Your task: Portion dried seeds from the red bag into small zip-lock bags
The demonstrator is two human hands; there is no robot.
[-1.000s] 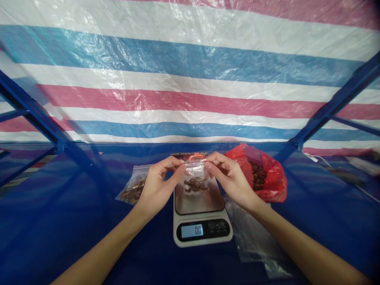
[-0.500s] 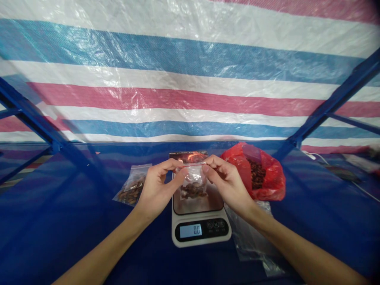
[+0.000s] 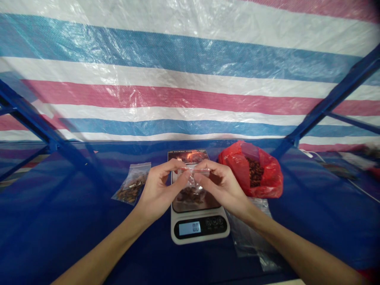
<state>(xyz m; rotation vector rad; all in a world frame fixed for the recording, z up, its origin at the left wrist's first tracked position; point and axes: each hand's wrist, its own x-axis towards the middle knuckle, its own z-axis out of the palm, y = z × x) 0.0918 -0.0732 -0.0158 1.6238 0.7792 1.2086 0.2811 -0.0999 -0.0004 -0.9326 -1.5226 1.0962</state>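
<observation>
A small clear zip bag (image 3: 191,194) with brown pieces in its lower part hangs over the steel plate of a white kitchen scale (image 3: 175,236). My left hand (image 3: 162,188) pinches the bag's top edge between thumb and fingers. On the other side my right hand (image 3: 224,184) pinches the same red-lined edge, close to the left thumb. The scale's display (image 3: 190,228) reads 0.0. Whether the bag's bottom touches the plate, I cannot tell.
A filled zip bag (image 3: 132,186) lies left of the scale. To the right stands an open red plastic bag (image 3: 268,178) of brown pieces, with flat clear bags (image 3: 246,237) in front. A dark printed box or card (image 3: 190,155) sits behind the scale. Blue frame bars (image 3: 326,107) flank the table.
My right hand has slid left along the bag's top edge, nearer my left hand, and the bag's upper part is now bunched. The display still reads 0.0.
</observation>
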